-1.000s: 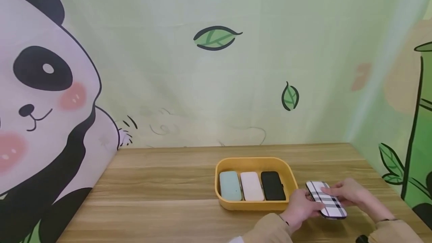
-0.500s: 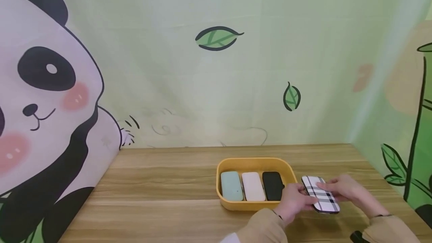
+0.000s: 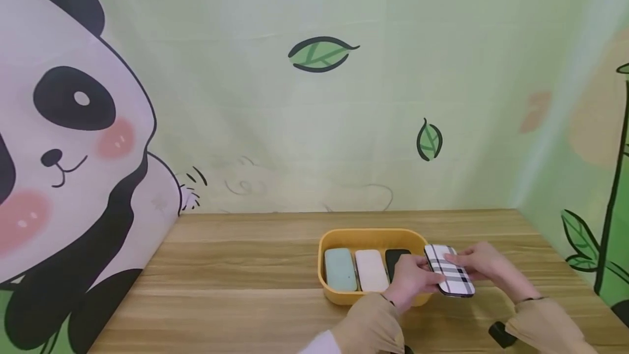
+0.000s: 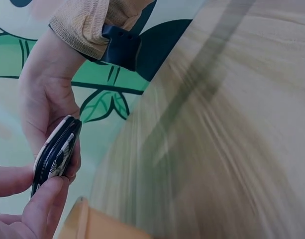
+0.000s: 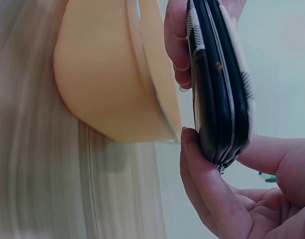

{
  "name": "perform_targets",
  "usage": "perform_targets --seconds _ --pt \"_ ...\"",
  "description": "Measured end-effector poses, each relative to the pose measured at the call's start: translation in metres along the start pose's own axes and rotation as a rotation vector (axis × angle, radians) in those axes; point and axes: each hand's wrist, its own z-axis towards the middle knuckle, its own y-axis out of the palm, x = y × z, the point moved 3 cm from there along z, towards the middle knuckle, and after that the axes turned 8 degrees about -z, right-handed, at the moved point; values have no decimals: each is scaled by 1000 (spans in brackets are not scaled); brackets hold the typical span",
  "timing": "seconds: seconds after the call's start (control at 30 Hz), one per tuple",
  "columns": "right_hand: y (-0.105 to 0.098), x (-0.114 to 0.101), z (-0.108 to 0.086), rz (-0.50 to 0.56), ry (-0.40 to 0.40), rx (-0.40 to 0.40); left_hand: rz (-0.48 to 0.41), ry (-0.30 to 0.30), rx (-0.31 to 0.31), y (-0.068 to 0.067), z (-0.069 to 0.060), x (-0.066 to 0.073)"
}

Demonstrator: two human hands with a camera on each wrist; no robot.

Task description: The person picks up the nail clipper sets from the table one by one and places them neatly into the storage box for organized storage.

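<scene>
Between my hands I hold a flat, rounded case (image 3: 449,277) with a white, grey and black plaid cover. Its black edge shows a seam all round, and it is closed. My left hand (image 3: 411,283) pinches the case's left edge, thumb on top. On the right edge my right hand (image 3: 486,264) grips it likewise, thumb on top and fingers underneath. The case is held up by the right end of a yellow bin (image 3: 373,231). Three cases stand inside in a row: light teal (image 3: 340,270), pale pink (image 3: 372,271) and black (image 3: 396,257). My left hand partly hides the black one.
The bin stands on a wood-grain table (image 3: 245,266). Behind the table hangs a green cloth (image 3: 236,97) printed with leaves and a panda (image 3: 73,124). A black device (image 3: 501,335) is by my right sleeve.
Both hands have carried the plaid case left and upward, from beside the bin to its right end. My left hand now covers part of the black case.
</scene>
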Motion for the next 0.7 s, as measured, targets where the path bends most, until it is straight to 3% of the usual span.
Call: perform_targets --seconds 0.17,0.7 --pt "6 -9 5 -4 2 -6 2 -22 16 -9 3 5" --pt "28 -31 23 81 -34 -41 5 -4 15 -39 6 13"
